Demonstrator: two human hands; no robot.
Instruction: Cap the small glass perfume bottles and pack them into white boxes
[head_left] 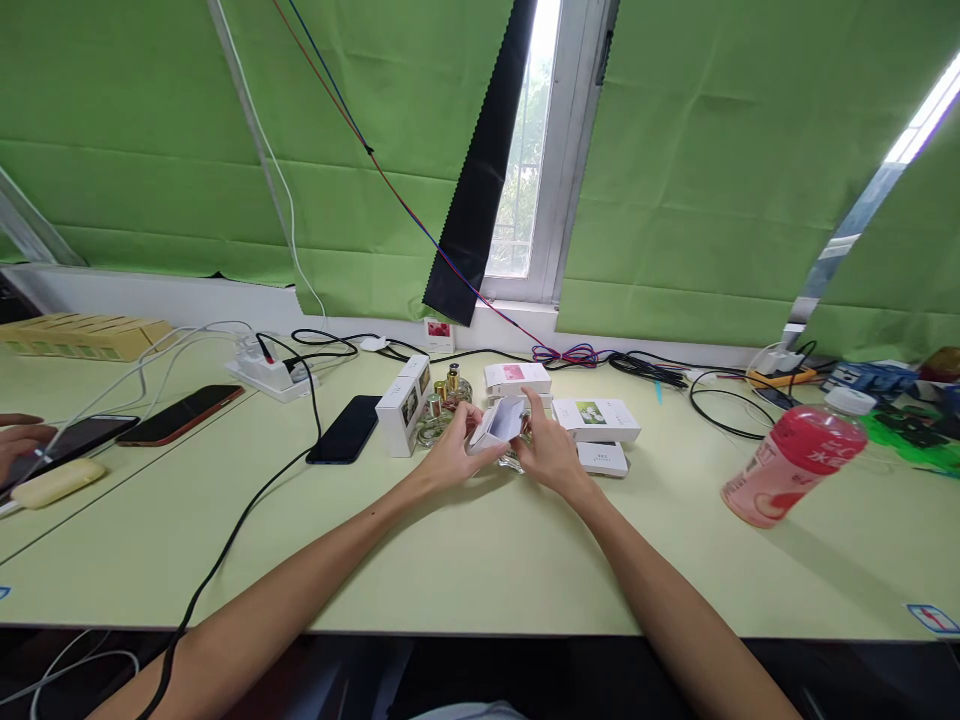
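Note:
Both my hands meet at the middle of the pale green table (480,560). My left hand (450,452) grips a small white box (501,422) with its end flap open. My right hand (551,450) holds the same box from the right, one finger raised over its top. Beneath the box a clear glass bottle (513,463) partly shows. Just left stand two small perfume bottles (442,405) with gold caps and an upright white box (403,404). Behind and to the right lie more white boxes, one with pink print (516,378) and one with a green picture (596,418).
A dark phone (345,429) lies left of the boxes, beside a black cable (247,510). A power strip (264,372) and two more phones (180,414) lie far left, where another person's hand (19,440) rests. A pink bottle (795,465) stands right, with cables along the sill.

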